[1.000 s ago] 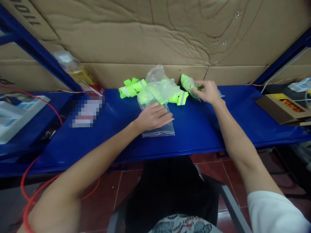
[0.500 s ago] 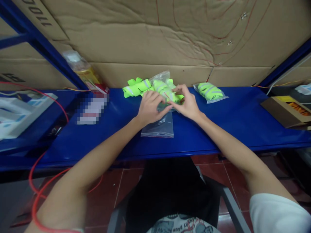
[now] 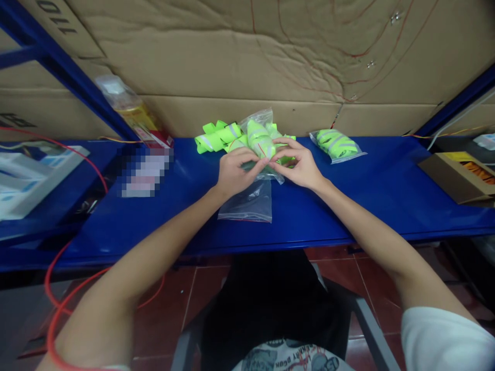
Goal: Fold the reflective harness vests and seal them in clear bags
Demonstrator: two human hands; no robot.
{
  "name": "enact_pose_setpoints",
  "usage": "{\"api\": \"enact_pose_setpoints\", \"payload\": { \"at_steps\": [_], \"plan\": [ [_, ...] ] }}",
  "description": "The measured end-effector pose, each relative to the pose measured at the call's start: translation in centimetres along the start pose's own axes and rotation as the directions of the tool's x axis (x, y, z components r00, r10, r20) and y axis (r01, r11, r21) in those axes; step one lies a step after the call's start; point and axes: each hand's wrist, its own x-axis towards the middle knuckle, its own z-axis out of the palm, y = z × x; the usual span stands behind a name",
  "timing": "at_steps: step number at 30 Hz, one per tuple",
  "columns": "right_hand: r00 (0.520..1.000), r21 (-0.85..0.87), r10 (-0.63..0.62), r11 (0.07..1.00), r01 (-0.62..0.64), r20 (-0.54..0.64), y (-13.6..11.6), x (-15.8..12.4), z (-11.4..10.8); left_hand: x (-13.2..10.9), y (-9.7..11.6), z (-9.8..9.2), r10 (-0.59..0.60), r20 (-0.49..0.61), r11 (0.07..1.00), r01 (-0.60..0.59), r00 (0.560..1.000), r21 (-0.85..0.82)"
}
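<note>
My left hand [image 3: 234, 170] and my right hand [image 3: 297, 164] meet over the middle of the blue shelf [image 3: 348, 201], both pinching a clear plastic bag [image 3: 260, 141] that holds a neon-green reflective band. Loose neon-green bands [image 3: 216, 137] lie just behind the hands. A stack of empty clear zip bags [image 3: 249, 203] lies flat on the shelf under my left wrist. A filled bag with a green band [image 3: 336, 145] rests on the shelf to the right, apart from my hands.
A cardboard wall [image 3: 247, 56] backs the shelf. A wrapped yellow packet [image 3: 129, 111] leans at the left, an open brown box [image 3: 458, 178] sits at the right, white boxes [image 3: 27, 178] at far left. A red cable [image 3: 73, 288] loops below.
My right hand let go of the filled bag at the right and came back to the middle. Both hands now hold a new bag with a band, raised slightly.
</note>
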Motion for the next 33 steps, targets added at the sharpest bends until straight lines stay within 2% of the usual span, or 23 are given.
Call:
{"api": "enact_pose_setpoints", "payload": {
  "at_steps": [3, 8, 12, 16, 18, 20, 24, 27, 29, 33],
  "plan": [
    [0.999, -0.011, 0.023, 1.000, -0.023, 0.022, -0.3, 0.0, -0.2, -0.1, 0.1, 0.1, -0.045, -0.013, 0.998, 0.045, 0.999, -0.044],
    [0.999, -0.018, 0.046, 0.999, -0.046, -0.006, 0.0, 0.0, -0.1, -0.2, -0.2, 0.3, -0.076, -0.012, 0.996, 0.075, 0.997, -0.055],
    [1.000, -0.002, 0.016, 1.000, -0.016, -0.020, 0.6, 0.0, 0.1, -0.3, -0.6, 0.4, -0.112, 0.029, 0.989, 0.114, 0.993, -0.093],
    [1.000, 0.010, -0.031, 0.999, 0.031, -0.001, 1.0, 0.2, -0.1, -0.2, -1.0, 0.4, -0.094, 0.057, 0.990, 0.099, 0.994, -0.099],
    [0.999, -0.052, -0.032, 0.998, 0.033, 0.024, 0.7, 0.2, -0.4, -0.1, -1.2, 0.4, -0.067, 0.072, 0.993, 0.073, 0.995, -0.090],
    [0.997, -0.194, -0.040, 0.980, 0.053, 0.068, 0.0, 0.0, -0.6, -0.1, -1.2, 0.4, -0.062, 0.092, 0.994, 0.070, 0.994, -0.079],
    [0.986, -0.512, -0.067, 0.848, 0.136, 0.151, -2.1, -0.2, -0.3, -0.2, -1.0, 0.7, -0.101, 0.102, 0.988, 0.112, 0.990, -0.106],
    [0.983, -0.583, -0.067, 0.798, 0.154, 0.168, -2.7, 0.0, -0.4, -0.3, -0.7, 0.8, -0.138, 0.083, 0.977, 0.149, 0.987, -0.154],
    [0.992, -0.595, -0.056, 0.795, 0.114, 0.116, -2.6, 0.3, -1.1, -0.3, -0.5, 0.8, -0.164, 0.057, 0.973, 0.171, 0.985, -0.158],
    [0.994, -0.604, 0.009, 0.794, -0.072, -0.107, -1.7, 0.6, -3.2, -0.4, -0.2, 0.8, -0.166, 0.028, 0.976, 0.169, 0.986, -0.135]
  ]
}}
